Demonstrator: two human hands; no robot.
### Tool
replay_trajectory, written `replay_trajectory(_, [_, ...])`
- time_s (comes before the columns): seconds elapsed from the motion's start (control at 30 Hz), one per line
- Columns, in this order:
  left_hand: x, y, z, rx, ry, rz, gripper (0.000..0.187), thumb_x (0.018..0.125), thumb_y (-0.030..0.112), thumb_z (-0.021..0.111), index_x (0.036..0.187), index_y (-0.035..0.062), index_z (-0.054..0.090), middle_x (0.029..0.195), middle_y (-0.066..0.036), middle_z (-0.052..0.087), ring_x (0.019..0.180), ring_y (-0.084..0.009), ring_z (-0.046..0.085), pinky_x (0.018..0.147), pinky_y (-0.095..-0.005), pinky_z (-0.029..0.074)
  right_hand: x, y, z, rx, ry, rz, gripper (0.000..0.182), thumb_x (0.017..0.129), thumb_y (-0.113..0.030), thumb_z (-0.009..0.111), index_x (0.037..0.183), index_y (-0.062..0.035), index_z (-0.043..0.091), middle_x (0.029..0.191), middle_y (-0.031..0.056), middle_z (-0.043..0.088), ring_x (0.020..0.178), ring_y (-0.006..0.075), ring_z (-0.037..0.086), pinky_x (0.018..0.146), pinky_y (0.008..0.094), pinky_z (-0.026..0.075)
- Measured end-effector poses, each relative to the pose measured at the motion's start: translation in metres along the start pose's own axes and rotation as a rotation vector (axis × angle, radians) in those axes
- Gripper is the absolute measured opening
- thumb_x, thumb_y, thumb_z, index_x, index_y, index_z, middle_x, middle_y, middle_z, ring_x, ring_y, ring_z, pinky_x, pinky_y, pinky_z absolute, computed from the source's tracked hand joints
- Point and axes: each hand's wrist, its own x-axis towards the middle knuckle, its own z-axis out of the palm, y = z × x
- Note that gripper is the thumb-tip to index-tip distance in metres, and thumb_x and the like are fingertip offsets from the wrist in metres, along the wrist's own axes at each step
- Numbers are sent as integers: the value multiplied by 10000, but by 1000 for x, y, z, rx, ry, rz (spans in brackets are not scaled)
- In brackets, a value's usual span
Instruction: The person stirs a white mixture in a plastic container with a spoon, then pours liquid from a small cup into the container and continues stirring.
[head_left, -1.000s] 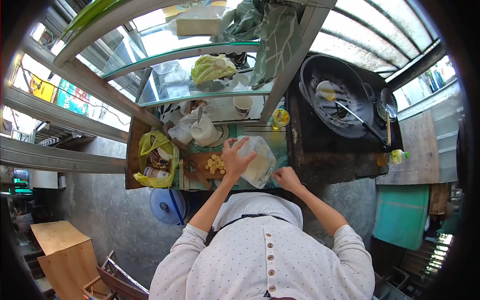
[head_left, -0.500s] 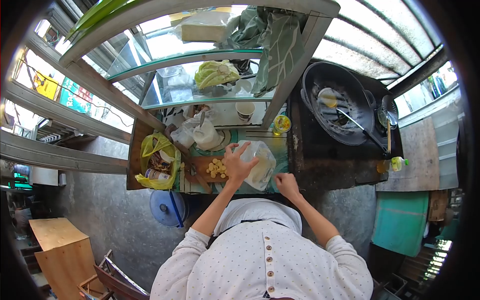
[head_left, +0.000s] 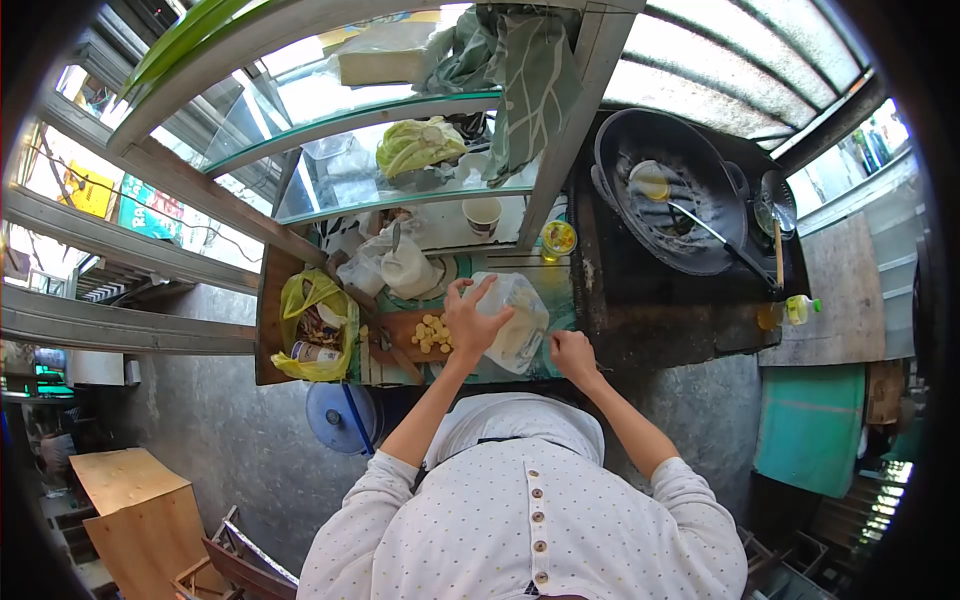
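My left hand [head_left: 474, 322] has its fingers spread, with the thumb and fingertips over the left side of a translucent plastic container [head_left: 520, 328] with pale contents. My right hand [head_left: 573, 356] is curled closed just right of that container, by the counter's front edge; what it holds, if anything, is hidden. Left of my left hand, small pale-yellow round slices [head_left: 431, 333] lie on a wooden cutting board [head_left: 400, 325]. Behind them stands an open white plastic bag [head_left: 408, 272] of white powder with a handle sticking out.
At the right, a large black wok [head_left: 670, 190] holds a ladle [head_left: 715, 232]. A jar with yellow contents [head_left: 558, 240] and a paper cup [head_left: 482, 215] stand behind the container. A yellow bag of waste [head_left: 318, 330] sits at the left. Glass shelves [head_left: 360, 115] rise above the counter.
The view has shifted slightly. My left hand remains over the container's left side with fingers spread. My right hand stays closed on its right, turned slightly.
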Motion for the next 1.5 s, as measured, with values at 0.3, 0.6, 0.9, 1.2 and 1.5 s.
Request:
replay_trajectory(0.3, [-6, -11, 2, -11, -3, -30, 512, 581, 327, 728, 1074, 216, 647, 1050, -117, 470, 983, -312, 482, 783, -416, 435, -2, 3, 8, -138, 33, 38, 170, 733, -136, 541, 742, -6, 649, 689, 235, 587, 657, 391, 597, 613, 441, 489])
replay_trajectory(0.6, [-7, 1, -3, 25, 4, -19, 505, 569, 264, 726, 1067, 214, 653, 1036, -122, 491, 876, -282, 506, 772, -380, 435, -12, -3, -1, -43, -192, -96, 159, 731, -127, 537, 731, -9, 644, 682, 235, 586, 660, 405, 588, 614, 466, 481])
replay_trajectory(0.9, [-11, 1, 1, -26, -50, 5, 506, 587, 309, 712, 1079, 209, 643, 1054, -115, 455, 970, -308, 462, 809, -416, 400, -7, -3, -3, -28, 0, 54, 175, 737, -131, 526, 731, -8, 650, 696, 219, 597, 676, 399, 591, 634, 458, 485])
replay_trajectory(1.2, [-13, -3, 2, 18, 17, 36, 525, 556, 252, 732, 1072, 209, 648, 1038, -115, 475, 855, -275, 480, 774, -376, 422, -12, 0, 8, 3, 14, 106, 181, 736, -146, 542, 742, -4, 655, 689, 215, 598, 680, 374, 602, 638, 451, 486])
replay_trajectory(1.5, [-17, 5, -2, 25, -9, 18, 507, 572, 273, 719, 1070, 215, 647, 1045, -117, 461, 919, -299, 475, 790, -399, 414, -6, 4, 6, -150, 89, 124, 196, 729, -167, 565, 763, 0, 662, 692, 218, 604, 682, 372, 604, 632, 437, 489])
